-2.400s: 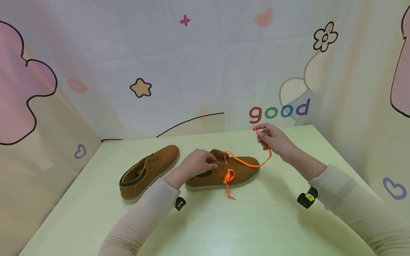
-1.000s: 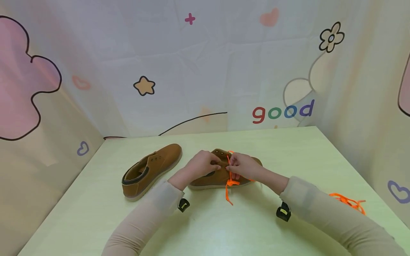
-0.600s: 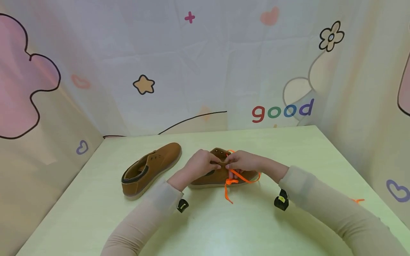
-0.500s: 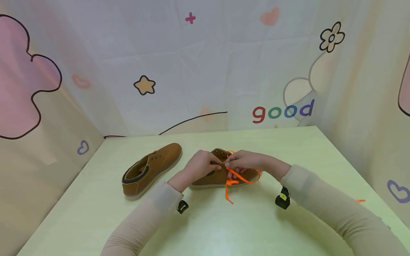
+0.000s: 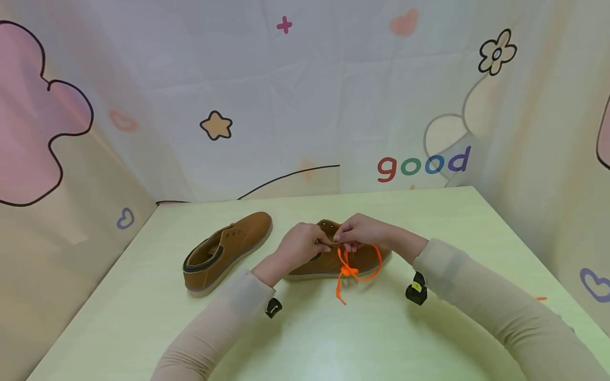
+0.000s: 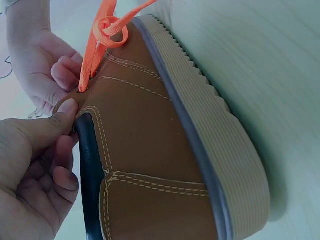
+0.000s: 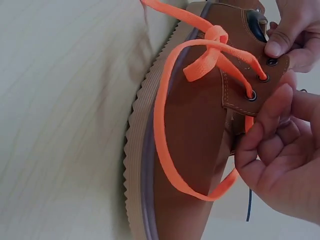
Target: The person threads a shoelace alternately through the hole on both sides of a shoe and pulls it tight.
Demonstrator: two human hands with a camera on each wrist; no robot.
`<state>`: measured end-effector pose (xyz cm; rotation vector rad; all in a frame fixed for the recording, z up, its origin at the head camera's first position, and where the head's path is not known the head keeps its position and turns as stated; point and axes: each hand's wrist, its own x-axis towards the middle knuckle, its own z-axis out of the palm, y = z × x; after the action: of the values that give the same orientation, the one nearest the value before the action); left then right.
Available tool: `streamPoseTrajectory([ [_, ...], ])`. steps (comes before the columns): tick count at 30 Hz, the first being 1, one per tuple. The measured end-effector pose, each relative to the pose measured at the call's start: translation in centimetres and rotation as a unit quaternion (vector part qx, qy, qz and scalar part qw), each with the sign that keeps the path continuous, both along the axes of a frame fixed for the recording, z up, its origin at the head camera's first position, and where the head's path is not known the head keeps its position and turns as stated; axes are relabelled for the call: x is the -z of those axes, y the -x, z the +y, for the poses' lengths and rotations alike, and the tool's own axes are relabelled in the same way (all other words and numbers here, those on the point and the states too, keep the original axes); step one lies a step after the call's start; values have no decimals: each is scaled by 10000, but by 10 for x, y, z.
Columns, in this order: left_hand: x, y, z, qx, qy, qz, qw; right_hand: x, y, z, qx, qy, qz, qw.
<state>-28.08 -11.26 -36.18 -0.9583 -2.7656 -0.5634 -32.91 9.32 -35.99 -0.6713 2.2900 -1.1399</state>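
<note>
A brown shoe stands on the table, toe to the right. Its orange shoelace has a knot by the near eyelets; one length loops over the toe and enters the second eyelet. My left hand pinches the lace flap near the collar, its thumb on the outer face. At the same flap's edge is my right hand, fingers curled and fingertips close behind the eyelets. Whether they grip the lace tip is hidden in every view.
Another brown shoe, with no lace in its eyelets, stands to the left. A bit of orange lace shows beyond the right sleeve. A printed curtain borders the table's back and sides.
My right hand has come in from the right with the lace and brought it to the near flap. Its fingers have now shifted behind the flap's edge. The left hand has kept its hold.
</note>
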Motion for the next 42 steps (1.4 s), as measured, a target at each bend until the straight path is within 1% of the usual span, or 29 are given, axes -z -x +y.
streamPoseTrajectory([
  [2,1,0,0,-2,-52,-79,10000,-3,0,-1,97,13,117,9999],
  [5,4,-1,0,24,-148,-269,9995,-11,3,-3,381,80,255,9989],
  [8,6,-2,0,61,-254,-435,9987,-22,8,-7,620,149,318,9975],
  [9,7,-2,0,56,-273,-439,9986,-26,9,-9,670,162,335,9971],
  [12,8,-2,0,15,-336,-504,9982,-37,11,-16,696,230,382,9966],
  [16,9,-1,0,-11,-304,-523,9982,-49,14,-26,622,240,670,9955],
  [19,9,-2,-1,30,-258,-426,9988,-59,17,-35,639,204,922,9935],
  [21,9,-2,-1,68,-237,-359,9991,-68,19,-41,750,253,1016,9917],
  [23,10,-3,-2,127,-225,-317,9992,-80,22,-48,993,446,1112,9878],
  [24,10,-3,-2,162,-207,-301,9992,-86,24,-52,1140,628,1166,9846],
  [27,11,-2,-2,226,-146,-271,9993,-105,28,-65,1608,1220,1380,9696],
  [29,10,-2,-2,247,-118,-292,9992,-112,29,-73,1710,1367,1551,9633],
  [30,10,-1,-1,233,-120,-332,9991,-113,30,-77,1690,1313,1616,9634],
  [31,10,-1,-1,198,-127,-397,9989,-113,30,-79,1633,1196,1641,9655],
  [33,9,0,0,102,-193,-590,9980,-109,29,-79,1403,759,1699,9725],
  [35,7,0,1,-31,-286,-776,9966,-101,22,-73,1082,301,1862,9761],
  [37,6,1,1,-130,-337,-817,9960,-90,10,-61,768,-18,2036,9760],
  [40,5,3,0,-158,-350,-758,9964,-68,-15,-36,426,-330,2261,9726],
  [41,5,3,0,-151,-321,-720,9968,-59,-22,-27,372,-457,2257,9724],
  [42,4,3,-1,-141,-302,-702,9970,-50,-30,-18,375,-571,2150,9742],
])
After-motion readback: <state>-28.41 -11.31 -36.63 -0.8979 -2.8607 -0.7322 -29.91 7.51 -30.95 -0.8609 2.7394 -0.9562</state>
